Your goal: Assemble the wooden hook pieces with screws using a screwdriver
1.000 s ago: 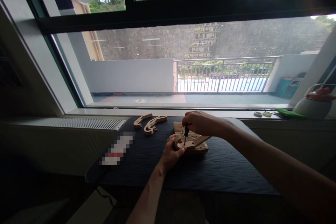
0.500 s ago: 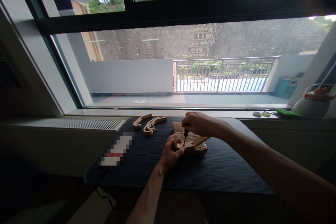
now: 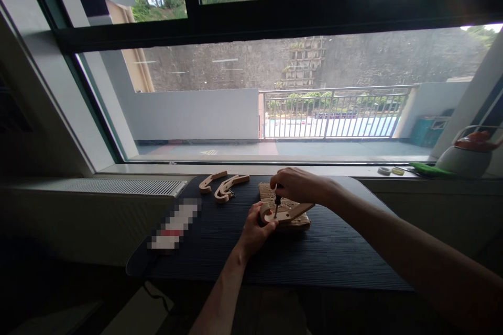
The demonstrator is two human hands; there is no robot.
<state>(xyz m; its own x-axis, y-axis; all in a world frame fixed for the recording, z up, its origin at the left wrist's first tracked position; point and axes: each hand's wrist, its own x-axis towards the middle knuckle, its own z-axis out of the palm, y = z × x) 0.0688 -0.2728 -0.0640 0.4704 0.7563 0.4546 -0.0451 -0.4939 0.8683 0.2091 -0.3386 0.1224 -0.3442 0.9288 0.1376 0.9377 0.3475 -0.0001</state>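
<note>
A curved wooden hook-shaped piece (image 3: 293, 213) with dark holes lies on a rough, pitted wooden block (image 3: 302, 224). My left hand (image 3: 254, 227) grips its curled end, thumb pressed along the near edge. Above it, my right hand (image 3: 290, 183) is closed round the dark handle of a screwdriver (image 3: 277, 202). The screwdriver stands nearly upright, and its tip meets the wooden piece close to my left thumb. Whether a screw sits under the tip is too small to tell. More curved wooden pieces (image 3: 225, 192) of like shape lie at the back left.
The dark ribbed table (image 3: 334, 256) stands against a window sill (image 3: 275, 169). A blurred white strip with a red band (image 3: 175, 224) lies on its left side. Tape rolls (image 3: 385, 170), a green object (image 3: 430, 170) and a white kettle-like pot (image 3: 466, 159) stand on the sill at right.
My right hand has shifted very slightly to the left at the screwdriver handle. The left hand and the wooden piece stay where they were.
</note>
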